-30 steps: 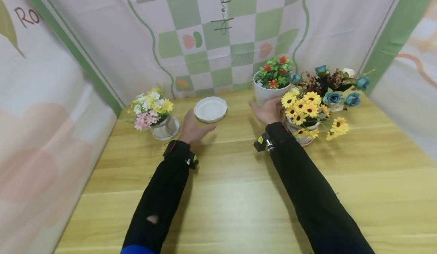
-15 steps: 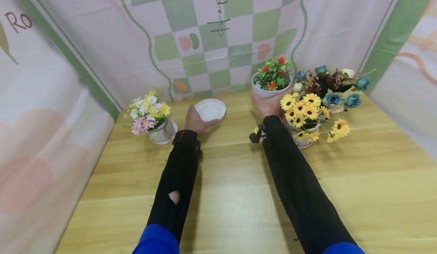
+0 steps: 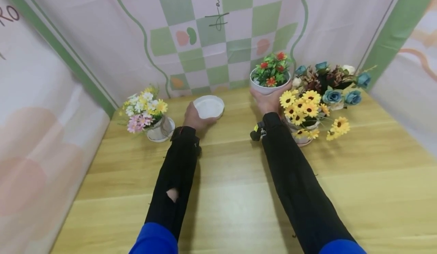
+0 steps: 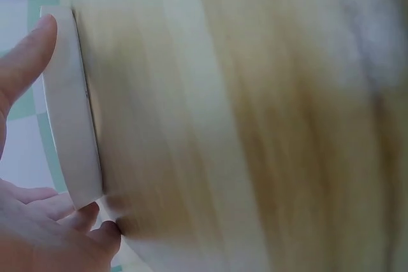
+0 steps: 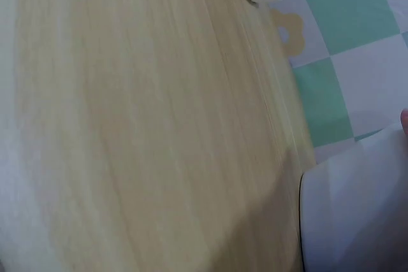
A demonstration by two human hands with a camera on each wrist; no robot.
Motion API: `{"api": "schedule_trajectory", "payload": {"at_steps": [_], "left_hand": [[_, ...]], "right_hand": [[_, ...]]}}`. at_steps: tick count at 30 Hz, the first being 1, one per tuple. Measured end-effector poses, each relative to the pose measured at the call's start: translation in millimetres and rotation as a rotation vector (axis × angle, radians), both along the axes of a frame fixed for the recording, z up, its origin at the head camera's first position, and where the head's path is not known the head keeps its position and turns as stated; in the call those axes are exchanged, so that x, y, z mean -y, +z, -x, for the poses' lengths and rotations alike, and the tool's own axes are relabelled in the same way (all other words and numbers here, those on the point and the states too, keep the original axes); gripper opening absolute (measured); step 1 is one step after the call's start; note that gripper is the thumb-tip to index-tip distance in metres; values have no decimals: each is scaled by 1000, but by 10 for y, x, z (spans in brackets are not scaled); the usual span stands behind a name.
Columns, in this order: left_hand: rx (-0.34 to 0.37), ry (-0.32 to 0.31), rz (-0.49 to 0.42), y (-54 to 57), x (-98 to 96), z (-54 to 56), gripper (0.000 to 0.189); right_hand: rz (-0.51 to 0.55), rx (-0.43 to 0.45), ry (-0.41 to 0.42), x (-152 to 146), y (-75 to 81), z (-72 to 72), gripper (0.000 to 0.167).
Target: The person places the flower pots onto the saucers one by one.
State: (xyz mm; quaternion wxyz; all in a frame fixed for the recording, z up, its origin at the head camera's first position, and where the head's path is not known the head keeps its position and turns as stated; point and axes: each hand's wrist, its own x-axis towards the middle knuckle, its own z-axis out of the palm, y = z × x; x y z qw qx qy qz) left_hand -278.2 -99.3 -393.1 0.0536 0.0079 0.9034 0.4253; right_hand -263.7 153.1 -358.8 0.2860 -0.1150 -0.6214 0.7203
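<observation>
In the head view, a round white saucer (image 3: 209,107) lies on the wooden table near the back cloth. My left hand (image 3: 196,118) holds its near left edge; in the left wrist view the thumb and fingers span the saucer's side wall (image 4: 70,109). A white flowerpot (image 3: 262,89) with green leaves and red flowers (image 3: 272,70) stands to the right. Around its near side curls my right hand (image 3: 268,101), partly hidden by yellow daisies. The right wrist view shows the pot's smooth wall (image 5: 357,211) resting on the table, with just a fingertip visible.
A pot of pink, white and yellow flowers (image 3: 146,110) stands on a saucer at the left. Close to my right hand is a pot of yellow daisies (image 3: 308,110), with blue roses (image 3: 332,96) behind. A checkered cloth (image 3: 215,49) hangs along the table's back edge.
My left hand has moved right and forward from beside the saucer and taken hold of its edge. My right hand has moved forward and closed around the red-flowered pot.
</observation>
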Motion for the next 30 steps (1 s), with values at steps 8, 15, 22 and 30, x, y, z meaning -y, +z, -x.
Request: {"api": "schedule_trajectory", "payload": {"at_steps": [8, 15, 22, 30], "left_hand": [[-9, -11, 29, -20, 9, 3, 124], [6, -29, 25, 8, 24, -26, 122], [-15, -99, 25, 27, 103, -158, 119], [-29, -191, 86, 21, 255, -320, 117]], "right_hand": [[-60, 77, -10, -55, -165, 102, 136], [-83, 89, -12, -73, -150, 111, 136], [-105, 110, 5, -89, -154, 95, 135], [-24, 12, 25, -53, -46, 20, 129]]}}
